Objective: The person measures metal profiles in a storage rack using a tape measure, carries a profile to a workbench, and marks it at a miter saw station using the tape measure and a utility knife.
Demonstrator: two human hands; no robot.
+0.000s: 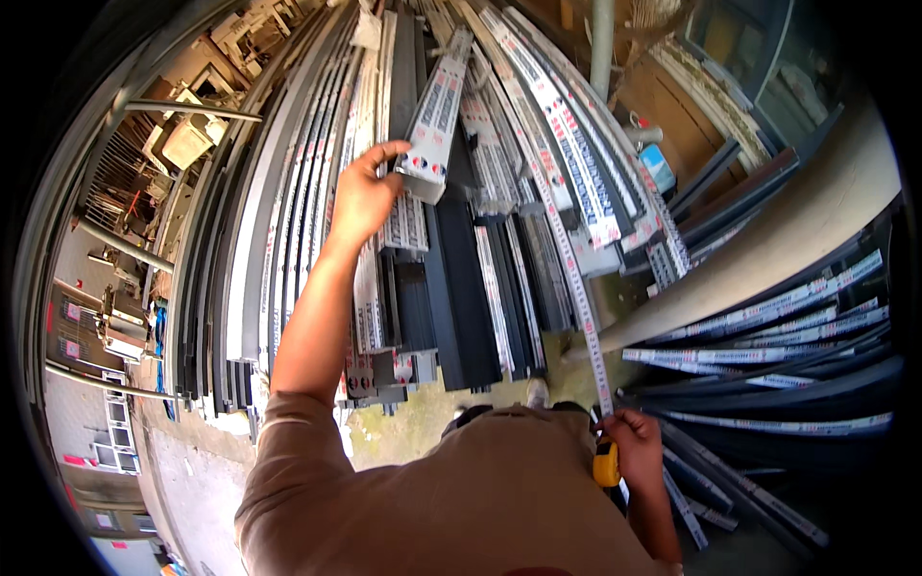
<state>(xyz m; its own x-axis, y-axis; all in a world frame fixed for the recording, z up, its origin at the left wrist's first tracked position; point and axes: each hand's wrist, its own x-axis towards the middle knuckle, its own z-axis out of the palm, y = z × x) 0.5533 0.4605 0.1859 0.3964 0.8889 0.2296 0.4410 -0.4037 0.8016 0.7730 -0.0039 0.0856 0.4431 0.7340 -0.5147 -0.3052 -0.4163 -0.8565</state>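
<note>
My left hand [368, 192] grips the near end of a long profile [438, 120] wrapped in white printed film, thumb and fingers closed on its edge. The profile rests on a big stack of similar long bars. In my right hand [636, 444], low beside my body, is a yellow tape measure [606, 463]. Its white blade [589, 331] runs up and away along the right part of the stack; I cannot make out where its far end sits. Below the left hand's profile, a wide dark profile [461, 298] sticks out toward me.
More film-wrapped bars [768, 331] lie at the right, beneath a thick pale beam [759, 259] that slants across. A metal rack frame [125, 245] stands on the left. A blue and white object [657, 168] sits at the back right, near a window [759, 48].
</note>
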